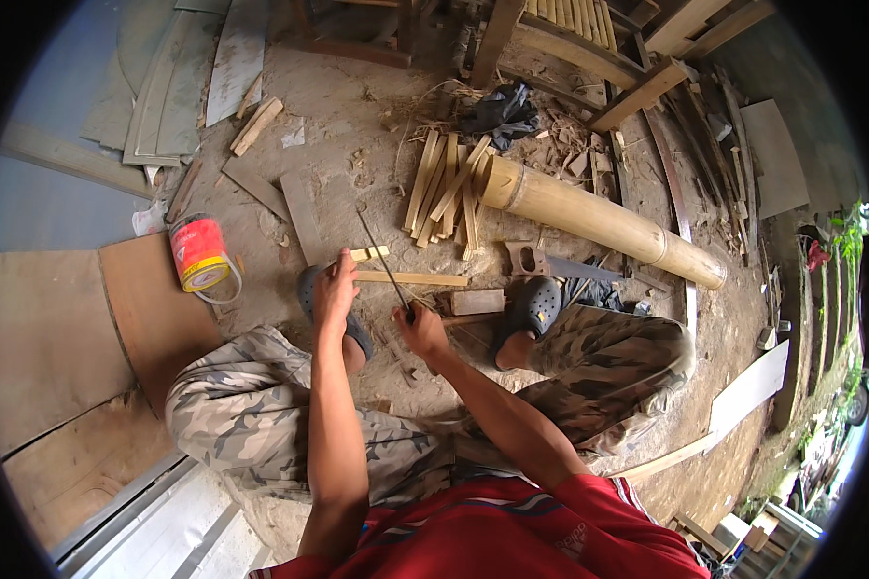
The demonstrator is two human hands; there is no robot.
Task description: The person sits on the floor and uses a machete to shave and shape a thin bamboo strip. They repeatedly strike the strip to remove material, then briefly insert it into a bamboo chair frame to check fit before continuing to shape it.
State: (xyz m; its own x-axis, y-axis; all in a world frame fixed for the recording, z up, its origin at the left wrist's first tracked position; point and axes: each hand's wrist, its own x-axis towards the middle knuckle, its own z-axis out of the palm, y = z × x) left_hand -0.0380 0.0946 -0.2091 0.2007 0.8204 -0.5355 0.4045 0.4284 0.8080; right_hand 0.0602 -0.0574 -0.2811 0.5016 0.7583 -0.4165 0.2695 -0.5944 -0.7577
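Observation:
My left hand (pixel 335 287) is closed at the fingertips on a short bamboo strip (pixel 369 253) that sticks out to the right. From the lower side of the same hand a longer bamboo strip (pixel 413 279) runs rightward, low over the ground; whether the hand touches it I cannot tell. My right hand (pixel 422 333) grips the dark handle of a long, narrow-bladed knife (pixel 382 257). Its blade slants up and left, crossing in view over both strips. Both hands are between my feet, in front of my bent knees.
A wooden block (pixel 477 302) and a handsaw (pixel 526 261) lie near my right shoe (pixel 538 307). Beyond are piled bamboo strips (pixel 433 193) and a thick bamboo pole (pixel 599 217). A red can (pixel 201 253) stands left, by wooden boards (pixel 150 299). Wooden furniture (pixel 579 48) is at the back.

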